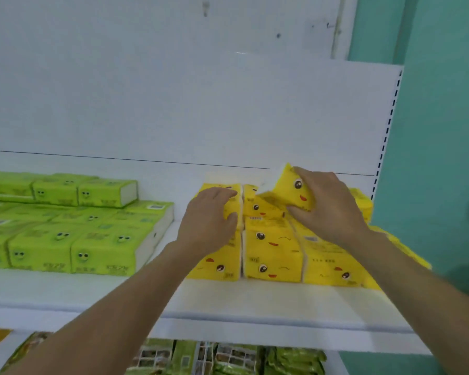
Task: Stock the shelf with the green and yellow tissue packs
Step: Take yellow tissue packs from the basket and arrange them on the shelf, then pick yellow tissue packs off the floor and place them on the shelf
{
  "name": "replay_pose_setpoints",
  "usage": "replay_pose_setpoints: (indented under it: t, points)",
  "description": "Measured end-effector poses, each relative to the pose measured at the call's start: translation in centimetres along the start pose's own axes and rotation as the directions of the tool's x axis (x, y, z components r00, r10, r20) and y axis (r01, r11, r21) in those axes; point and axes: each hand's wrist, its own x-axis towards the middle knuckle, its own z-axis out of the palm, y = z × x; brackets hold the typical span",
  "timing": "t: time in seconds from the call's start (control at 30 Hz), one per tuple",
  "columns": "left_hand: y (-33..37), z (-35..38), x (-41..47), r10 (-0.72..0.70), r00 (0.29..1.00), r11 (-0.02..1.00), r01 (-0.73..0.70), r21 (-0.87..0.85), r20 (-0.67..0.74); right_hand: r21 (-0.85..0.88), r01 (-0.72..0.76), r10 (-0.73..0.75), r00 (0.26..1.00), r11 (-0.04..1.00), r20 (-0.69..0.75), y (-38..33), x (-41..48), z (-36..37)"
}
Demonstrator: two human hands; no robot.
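The white shelf (255,301) runs across the whole view, with a plain white back panel (173,90) behind it and a teal wall (439,131) at the right.

On the left part of the shelf lie the green tissue packs (65,231), stacked in two layers, the upper layer further back. Each pack shows a cartoon face with two eyes. There is small print on them, but it is too blurred to read.

On the right part stand the yellow tissue packs (274,250), pressed side by side in columns and also two layers high. They have a winking face with a red mouth. Their small print cannot be read either.

Under the shelf, a lower level holds green packages (228,358) with a picture pattern, and the label is not legible.

The left hand (209,223) lies on the top left yellow pack (234,194), fingers curled over its top and thumb pressed on its front. The right hand (328,207) grips a tilted yellow pack (295,185) above the middle column, fingers bent over its upper edge and thumb under it. One corner of this pack points up.
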Motion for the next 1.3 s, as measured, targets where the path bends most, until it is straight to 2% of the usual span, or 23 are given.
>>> replay_pose_setpoints:
  t: [0.1,0.2,0.3,0.4,0.5,0.7,0.87,0.93,1.03,1.17,1.3]
  points:
    - [-0.9,1.4,1.6,-0.01,0.997,0.987,-0.002,0.161,0.071,-0.192,0.21,-0.185,0.973,0.959,0.137,1.0,1.7,3.3]
    - [-1.4,2.3,2.2,-0.04,0.992,0.966,0.007,0.26,0.123,-0.225,0.322,-0.27,0.934,0.92,0.233,1.3,2.2,6.0]
    - [-1.4,2.6,2.4,-0.074,0.986,0.96,0.03,0.278,0.149,-0.199,0.298,-0.233,0.927,0.933,0.294,1.6,2.2,7.3]
    - [-1.4,2.5,2.3,-0.078,0.986,0.96,0.034,0.276,0.149,-0.048,0.203,-0.173,0.919,0.978,0.355,1.8,2.3,7.1]
    - [-1.4,2.4,2.1,-0.084,0.985,0.962,0.041,0.269,0.152,-0.055,0.237,-0.197,0.899,0.97,0.391,1.9,2.6,6.8]
    - [-0.9,2.3,2.0,-0.089,0.987,0.97,0.055,0.238,0.136,-0.025,0.336,-0.305,0.882,0.942,0.36,1.4,3.0,8.0]
    - [-0.6,2.1,1.9,-0.107,0.983,0.974,0.073,0.214,0.148,-0.027,0.335,-0.301,0.875,0.942,0.379,1.6,3.0,8.0]
    - [-0.5,1.9,1.9,-0.109,0.985,0.98,0.083,0.182,0.135,-0.022,0.296,-0.27,0.895,0.955,0.354,1.3,2.8,7.6]
    - [-0.2,1.0,1.4,-0.081,0.995,0.991,0.075,0.107,0.06,0.054,0.2,-0.207,0.955,0.978,0.214,0.2,1.3,5.9]
    - [2.3,-0.8,-1.6,-0.074,0.997,0.971,0.07,-0.23,-0.012,0.295,0.024,-0.024,1.0,0.955,-0.003,-2.0,-4.0,2.5]
    - [5.7,-1.8,-7.5,-0.014,0.999,0.834,0.039,-0.55,0.05,0.379,-0.064,0.114,0.987,0.923,-0.111,-4.9,-12.7,-0.7]
